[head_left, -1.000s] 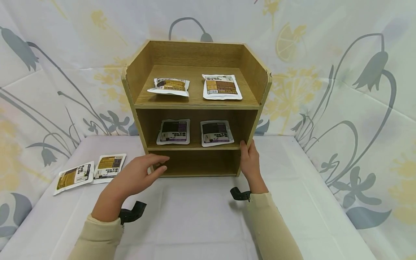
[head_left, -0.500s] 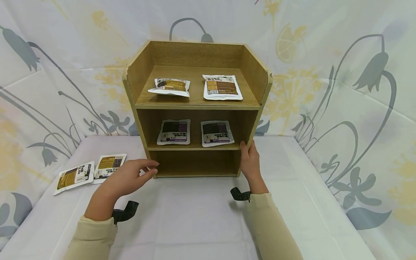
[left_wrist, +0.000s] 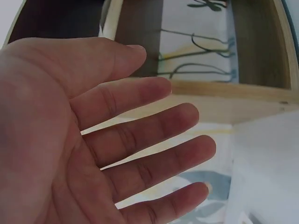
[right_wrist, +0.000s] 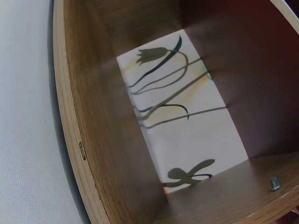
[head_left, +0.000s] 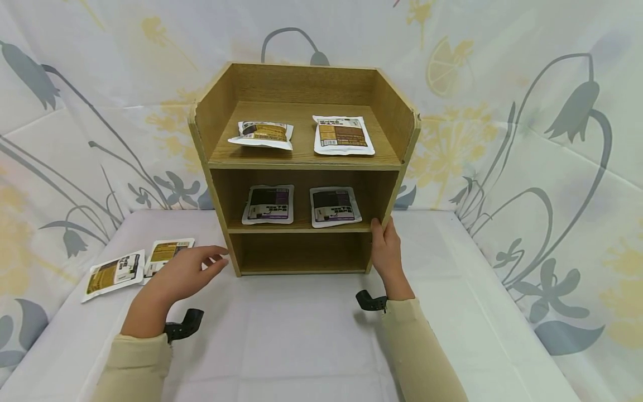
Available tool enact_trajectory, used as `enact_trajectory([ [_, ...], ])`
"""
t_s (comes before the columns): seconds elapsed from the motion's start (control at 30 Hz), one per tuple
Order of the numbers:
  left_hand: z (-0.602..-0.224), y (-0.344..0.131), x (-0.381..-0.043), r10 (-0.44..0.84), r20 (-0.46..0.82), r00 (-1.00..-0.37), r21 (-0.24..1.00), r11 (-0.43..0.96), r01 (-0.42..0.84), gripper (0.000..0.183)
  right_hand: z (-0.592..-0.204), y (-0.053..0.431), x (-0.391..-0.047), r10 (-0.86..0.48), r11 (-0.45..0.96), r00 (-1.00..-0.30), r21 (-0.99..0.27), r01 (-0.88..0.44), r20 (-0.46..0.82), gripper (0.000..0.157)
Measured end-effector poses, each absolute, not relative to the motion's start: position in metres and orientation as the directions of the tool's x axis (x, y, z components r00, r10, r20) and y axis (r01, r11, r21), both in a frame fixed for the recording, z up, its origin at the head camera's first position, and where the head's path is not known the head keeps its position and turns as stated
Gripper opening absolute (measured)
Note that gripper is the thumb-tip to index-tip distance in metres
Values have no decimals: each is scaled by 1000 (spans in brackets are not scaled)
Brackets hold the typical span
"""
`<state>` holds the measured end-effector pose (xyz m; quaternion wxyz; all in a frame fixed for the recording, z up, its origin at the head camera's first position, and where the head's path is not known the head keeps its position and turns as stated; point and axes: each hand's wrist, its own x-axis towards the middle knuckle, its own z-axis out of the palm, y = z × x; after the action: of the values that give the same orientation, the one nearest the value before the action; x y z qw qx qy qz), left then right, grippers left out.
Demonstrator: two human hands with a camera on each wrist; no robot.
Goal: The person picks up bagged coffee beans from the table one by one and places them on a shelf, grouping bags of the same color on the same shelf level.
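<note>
A small wooden shelf (head_left: pixel 306 166) with three levels stands upright at the back of the white table. My right hand (head_left: pixel 387 254) grips the lower part of its right side panel. Just left of the shelf's lower left side hovers my left hand (head_left: pixel 186 276), holding nothing. In the left wrist view its fingers (left_wrist: pixel 159 121) are spread and nearly straight. Two yellow-labelled pouches, one on the left (head_left: pixel 114 274) and one partly hidden behind my left hand (head_left: pixel 166 254), lie on the table. The right wrist view shows the shelf's bottom compartment (right_wrist: pixel 103 140).
On the top level lie a puffy pouch (head_left: pixel 264 134) and a flatter pouch (head_left: pixel 343 135). The middle level holds two dark-labelled pouches, a left one (head_left: pixel 269 205) and a right one (head_left: pixel 335 206). A small metal peg (right_wrist: pixel 275 183) sticks out inside the bottom compartment. Floral cloth (head_left: pixel 502 139) hangs behind.
My left hand has moved left, away from the shelf's bottom opening and toward the pouches on the table. My right hand and the shelf stay in place.
</note>
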<state>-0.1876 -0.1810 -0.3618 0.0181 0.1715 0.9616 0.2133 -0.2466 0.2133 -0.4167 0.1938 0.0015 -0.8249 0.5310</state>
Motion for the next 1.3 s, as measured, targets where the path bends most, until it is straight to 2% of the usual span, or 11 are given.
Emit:
enact_trajectory([
  [0.5,-378,-193,-198,239,34,-970,383,894,234,36,-413,214,-244,204,432,-926,-878,-207,319,51],
  [0.77,-387,-202,-203,171,79,-982,358,915,188,38,-413,213,-244,200,429,-928,-879,-207,316,52],
  [1.3,-389,-217,-203,-2,-18,-1000,302,953,-7,51,-416,213,-246,202,435,-926,-876,-207,319,50],
])
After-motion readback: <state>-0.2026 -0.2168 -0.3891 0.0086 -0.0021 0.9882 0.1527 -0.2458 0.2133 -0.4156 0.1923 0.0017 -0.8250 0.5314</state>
